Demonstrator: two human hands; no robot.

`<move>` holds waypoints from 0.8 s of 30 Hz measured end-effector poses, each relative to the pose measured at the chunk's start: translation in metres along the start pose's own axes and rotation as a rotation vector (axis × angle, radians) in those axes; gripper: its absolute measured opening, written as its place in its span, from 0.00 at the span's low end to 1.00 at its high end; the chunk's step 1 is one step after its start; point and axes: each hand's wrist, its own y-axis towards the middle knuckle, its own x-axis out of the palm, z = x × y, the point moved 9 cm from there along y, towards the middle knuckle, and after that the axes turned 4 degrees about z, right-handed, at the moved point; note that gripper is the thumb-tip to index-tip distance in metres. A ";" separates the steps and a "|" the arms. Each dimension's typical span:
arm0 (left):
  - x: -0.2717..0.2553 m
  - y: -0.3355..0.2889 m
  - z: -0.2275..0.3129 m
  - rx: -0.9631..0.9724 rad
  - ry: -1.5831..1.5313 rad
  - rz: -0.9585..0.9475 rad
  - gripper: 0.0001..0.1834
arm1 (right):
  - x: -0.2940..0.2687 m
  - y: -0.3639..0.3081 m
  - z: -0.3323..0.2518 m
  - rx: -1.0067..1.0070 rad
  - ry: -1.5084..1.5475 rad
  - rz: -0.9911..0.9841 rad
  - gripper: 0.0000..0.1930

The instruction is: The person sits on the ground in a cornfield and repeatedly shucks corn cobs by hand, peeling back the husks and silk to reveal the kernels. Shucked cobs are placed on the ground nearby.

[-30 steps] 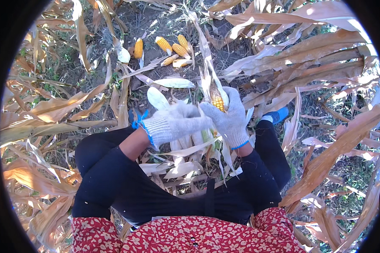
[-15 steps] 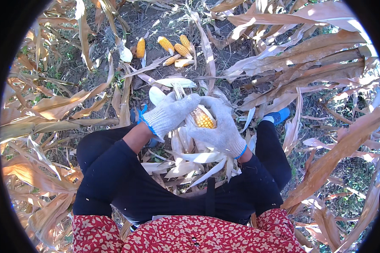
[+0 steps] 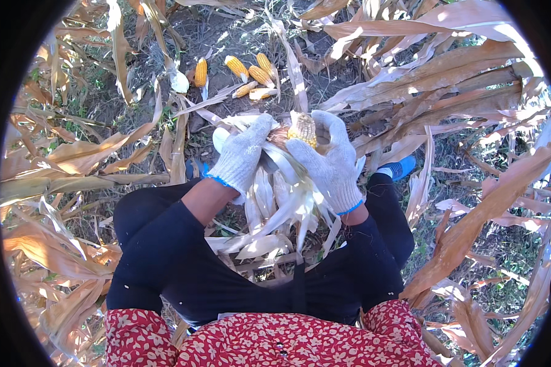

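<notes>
My right hand [image 3: 333,168], in a white knitted glove with blue cuff trim, grips an ear of corn [image 3: 303,129]. The ear's pale yellow tip points away from me, its kernels bare there. My left hand [image 3: 242,153], gloved the same way, is closed on corn husk [image 3: 280,136] beside the ear, with brownish silk showing between the hands. Pale peeled husk leaves [image 3: 294,202] hang from the ear toward my lap. The lower part of the ear is hidden by my right glove and the husk.
Several husked corn cobs [image 3: 237,67] lie on the soil beyond my hands. Loose husks [image 3: 266,244] are heaped between my legs. Dry corn stalks and leaves [image 3: 73,150] crowd the left, with broad dry leaves [image 3: 447,79] on the right. A blue shoe [image 3: 401,167] shows at my right foot.
The ear has been raised and turned, so its tip now points away from me. My hands have moved apart a little, and husk leaves now hang down below the ear.
</notes>
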 end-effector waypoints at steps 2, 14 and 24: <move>-0.001 -0.003 0.012 0.136 0.100 0.083 0.19 | -0.002 -0.003 -0.003 -0.013 0.008 0.077 0.28; 0.042 -0.017 0.022 0.205 0.185 -0.115 0.16 | 0.043 -0.026 0.034 0.543 1.011 -0.049 0.18; 0.062 -0.073 0.030 0.148 0.479 -0.436 0.17 | 0.012 -0.024 0.118 0.813 1.215 0.387 0.33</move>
